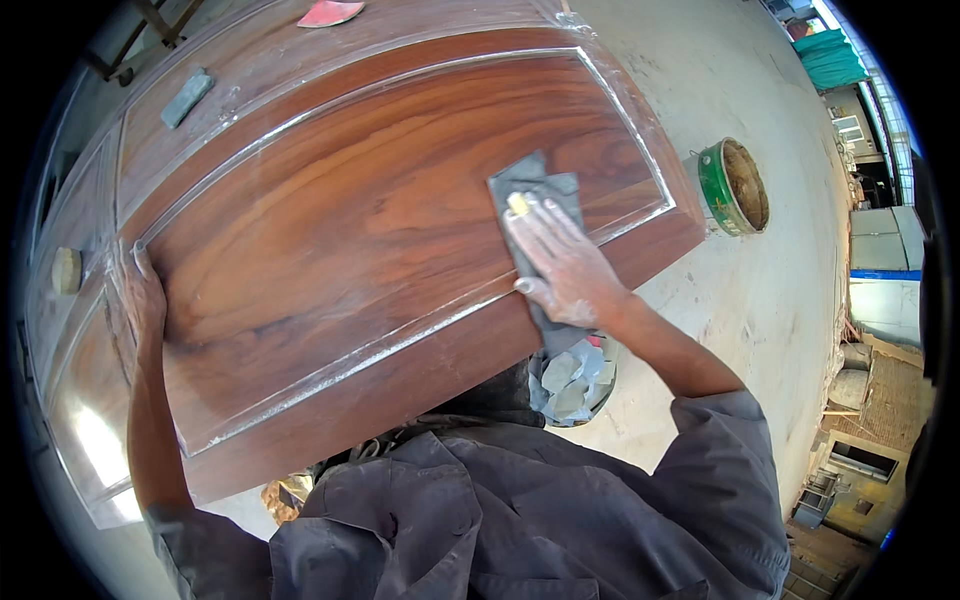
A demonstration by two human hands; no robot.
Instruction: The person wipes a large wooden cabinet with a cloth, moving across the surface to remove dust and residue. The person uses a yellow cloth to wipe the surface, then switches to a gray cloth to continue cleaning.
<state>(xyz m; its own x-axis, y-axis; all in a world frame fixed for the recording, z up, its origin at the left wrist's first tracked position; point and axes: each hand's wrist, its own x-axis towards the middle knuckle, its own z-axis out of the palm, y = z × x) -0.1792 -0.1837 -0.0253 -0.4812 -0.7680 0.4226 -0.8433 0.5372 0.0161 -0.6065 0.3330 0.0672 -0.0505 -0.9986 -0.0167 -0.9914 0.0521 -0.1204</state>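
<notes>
A large brown wooden door [380, 210] with framed panels lies before me, white dust along its mouldings. My right hand [560, 265] presses a folded grey cloth [562, 190] onto the door near the panel's right end. Its fingers lie long and close together over the cloth, with a small yellow wrap [518, 204] at one fingertip. Part of the cloth hangs past the door's near edge. At the left, my left hand [142, 295] rests on the door's frame with fingers extended, holding nothing. A beige block [67, 271] sits just left of it.
A grey-blue pad [187, 98] and a red piece [330, 12] lie on the door's far part. On the floor to the right stands a green round tin [733, 187]. Below the door's near edge, a container holds pale scraps [572, 382].
</notes>
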